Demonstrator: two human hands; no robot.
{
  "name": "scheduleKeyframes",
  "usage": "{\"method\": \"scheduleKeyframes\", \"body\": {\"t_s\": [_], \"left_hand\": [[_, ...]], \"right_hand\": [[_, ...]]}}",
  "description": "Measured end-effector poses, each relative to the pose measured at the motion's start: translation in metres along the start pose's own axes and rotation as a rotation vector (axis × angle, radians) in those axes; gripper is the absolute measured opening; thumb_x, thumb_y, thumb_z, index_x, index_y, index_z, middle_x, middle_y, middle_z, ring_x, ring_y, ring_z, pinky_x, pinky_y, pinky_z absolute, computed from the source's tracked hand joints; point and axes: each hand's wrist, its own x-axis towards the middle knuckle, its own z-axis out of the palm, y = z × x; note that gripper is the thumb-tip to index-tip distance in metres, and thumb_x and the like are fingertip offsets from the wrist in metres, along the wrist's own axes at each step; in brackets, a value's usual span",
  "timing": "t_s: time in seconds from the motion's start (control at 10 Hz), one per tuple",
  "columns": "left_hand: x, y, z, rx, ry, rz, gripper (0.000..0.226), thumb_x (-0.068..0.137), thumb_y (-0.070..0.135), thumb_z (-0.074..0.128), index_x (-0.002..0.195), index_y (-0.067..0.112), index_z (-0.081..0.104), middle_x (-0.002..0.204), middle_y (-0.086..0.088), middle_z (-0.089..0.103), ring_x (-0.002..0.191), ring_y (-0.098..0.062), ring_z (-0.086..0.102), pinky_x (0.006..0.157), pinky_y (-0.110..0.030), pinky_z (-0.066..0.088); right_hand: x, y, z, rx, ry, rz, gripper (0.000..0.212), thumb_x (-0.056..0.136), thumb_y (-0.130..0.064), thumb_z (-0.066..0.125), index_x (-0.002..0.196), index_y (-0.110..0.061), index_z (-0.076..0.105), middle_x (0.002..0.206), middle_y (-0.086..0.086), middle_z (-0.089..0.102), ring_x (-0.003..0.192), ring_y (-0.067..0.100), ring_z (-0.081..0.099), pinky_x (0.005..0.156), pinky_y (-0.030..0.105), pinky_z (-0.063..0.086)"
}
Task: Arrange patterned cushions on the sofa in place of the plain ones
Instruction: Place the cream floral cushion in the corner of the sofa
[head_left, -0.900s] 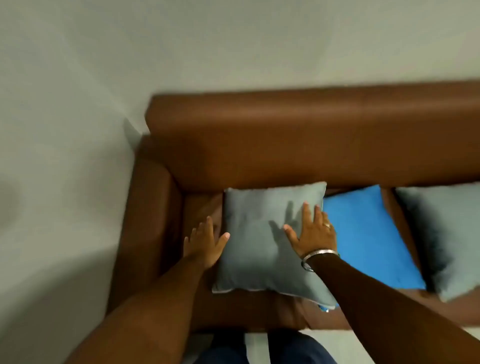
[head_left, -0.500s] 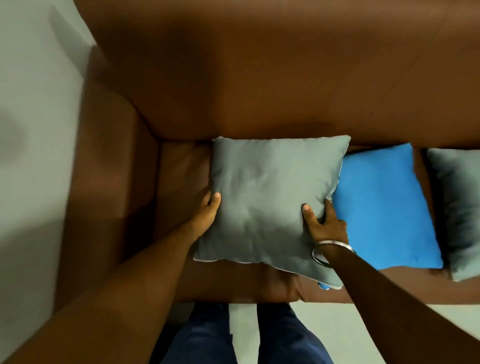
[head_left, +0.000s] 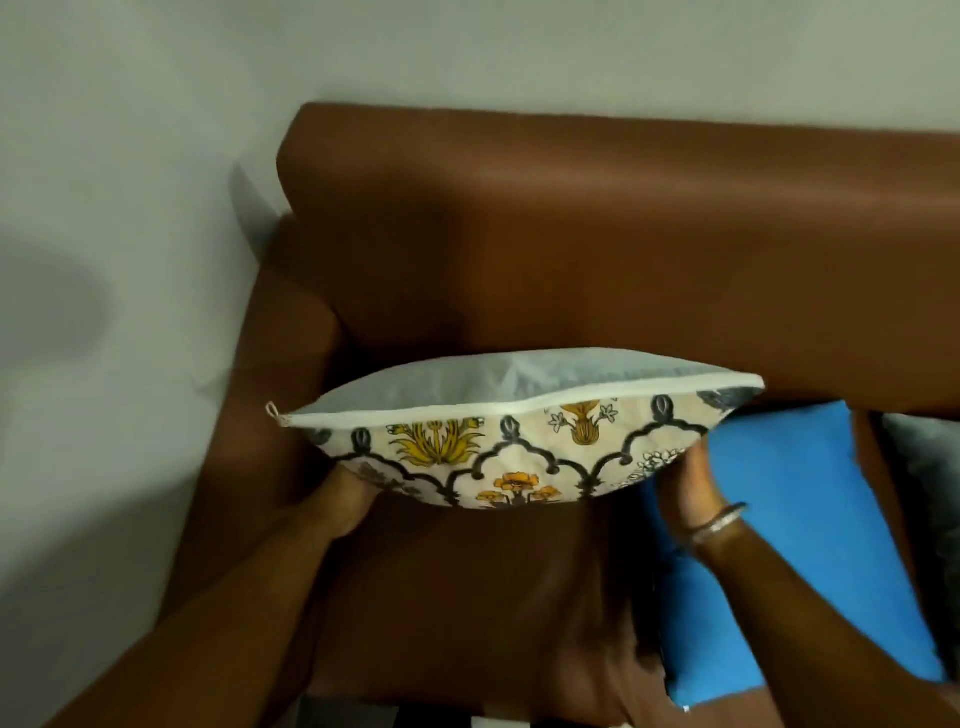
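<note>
Both hands grip one cushion (head_left: 514, 441) by its ends, my left hand (head_left: 340, 496) under the left corner and my right hand (head_left: 685, 480) under the right, holding it above the brown sofa (head_left: 597, 244) seat with its grey plain face turned away and its yellow floral patterned face toward me. I judge the task barely begun: this cushion is mid-turn and not yet set down, while a plain blue cushion (head_left: 795, 525) and a grey cushion (head_left: 930, 462) wait to my right. No containers are visible.
</note>
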Motion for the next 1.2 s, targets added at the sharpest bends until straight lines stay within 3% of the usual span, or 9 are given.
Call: {"method": "scheduleKeyframes", "body": {"t_s": [0.1, 0.2, 0.4, 0.5, 0.6, 0.8, 0.9, 1.1, 1.2], "left_hand": [[0.021, -0.006, 0.015, 0.158, 0.091, 0.057, 0.042, 0.104, 0.041, 0.032, 0.132, 0.019, 0.056, 0.136, -0.012, 0.061, 0.101, -0.019, 0.06, 0.067, -0.035, 0.052], [0.04, 0.017, 0.007, 0.305, 0.077, 0.021, 0.055, 0.07, 0.073, 0.043, 0.11, 0.04, 0.06, 0.118, 0.0, 0.066, 0.103, -0.024, 0.061, 0.065, -0.041, 0.056], [0.064, 0.049, 0.005, 0.488, 0.097, -0.065, 0.052, 0.079, 0.087, 0.03, 0.094, 0.045, 0.057, 0.105, 0.002, 0.065, 0.094, -0.022, 0.059, 0.07, -0.041, 0.051], [0.064, 0.055, 0.008, 0.31, 0.136, -0.069, 0.071, 0.077, 0.091, 0.014, 0.11, 0.045, 0.057, 0.104, 0.012, 0.06, 0.098, -0.016, 0.055, 0.079, -0.044, 0.05], [0.058, 0.035, 0.016, 0.15, 0.202, 0.111, 0.094, 0.073, 0.091, 0.01, 0.128, 0.034, 0.061, 0.119, 0.006, 0.064, 0.121, -0.021, 0.055, 0.094, -0.04, 0.046], [0.043, -0.051, 0.044, 1.386, 0.168, 1.247, 0.086, 0.09, 0.053, 0.052, 0.157, 0.011, 0.019, 0.163, -0.017, 0.023, 0.154, -0.032, 0.013, 0.122, -0.054, 0.014], [0.083, -0.024, 0.043, 1.692, 0.112, 1.617, 0.067, 0.091, 0.056, 0.047, 0.144, 0.015, 0.042, 0.161, -0.009, 0.025, 0.155, -0.026, 0.002, 0.12, -0.049, 0.009], [0.119, 0.087, 0.01, 1.783, 0.189, 1.49, 0.075, 0.094, 0.069, 0.029, 0.156, 0.028, 0.024, 0.164, -0.011, 0.021, 0.149, -0.034, 0.023, 0.119, -0.057, 0.009], [0.105, 0.104, 0.008, 1.616, 0.307, 1.021, 0.077, 0.094, 0.071, 0.02, 0.158, 0.028, 0.014, 0.167, -0.008, 0.018, 0.152, -0.036, 0.018, 0.116, -0.062, 0.02]], "right_hand": [[0.019, 0.005, 0.025, -0.396, 0.18, -0.062, 0.057, 0.103, -0.043, 0.018, 0.146, -0.01, 0.036, 0.148, 0.014, 0.044, 0.138, 0.035, 0.039, 0.106, 0.036, 0.034], [0.043, -0.007, 0.035, -0.569, 0.149, -0.08, 0.105, 0.065, -0.093, 0.003, 0.136, -0.032, 0.052, 0.144, 0.009, 0.053, 0.132, 0.034, 0.047, 0.111, 0.043, 0.035], [0.065, 0.004, 0.057, -0.418, 0.105, 0.153, 0.118, 0.037, -0.105, 0.018, 0.115, -0.029, 0.063, 0.101, 0.012, 0.072, 0.089, 0.032, 0.067, 0.091, 0.047, 0.05], [0.071, 0.013, 0.051, -0.264, 0.14, 0.155, 0.126, 0.038, -0.105, 0.021, 0.134, -0.031, 0.055, 0.129, 0.003, 0.061, 0.117, 0.029, 0.057, 0.107, 0.044, 0.038], [0.062, 0.03, 0.043, -0.368, 0.217, -0.085, 0.104, 0.065, -0.089, 0.017, 0.138, -0.023, 0.051, 0.142, 0.012, 0.054, 0.13, 0.033, 0.05, 0.11, 0.052, 0.038], [0.035, 0.085, 0.045, -1.524, -0.192, -1.3, 0.073, 0.093, -0.061, 0.028, 0.154, -0.026, 0.012, 0.159, 0.009, 0.023, 0.148, 0.032, 0.017, 0.115, 0.058, 0.016], [0.075, 0.066, 0.07, -1.826, -0.31, -1.548, 0.067, 0.088, -0.058, 0.046, 0.147, -0.028, 0.034, 0.155, 0.005, 0.033, 0.14, 0.029, 0.038, 0.112, 0.056, 0.019], [0.127, -0.011, 0.054, -2.059, -0.185, -1.355, 0.082, 0.085, -0.077, 0.025, 0.153, -0.034, 0.014, 0.162, 0.005, 0.019, 0.148, 0.028, 0.022, 0.12, 0.05, 0.007], [0.116, -0.03, 0.04, -1.848, 0.202, -0.882, 0.084, 0.084, -0.08, 0.017, 0.154, -0.036, 0.004, 0.163, -0.004, 0.004, 0.15, 0.026, 0.013, 0.114, 0.06, 0.006]]}}
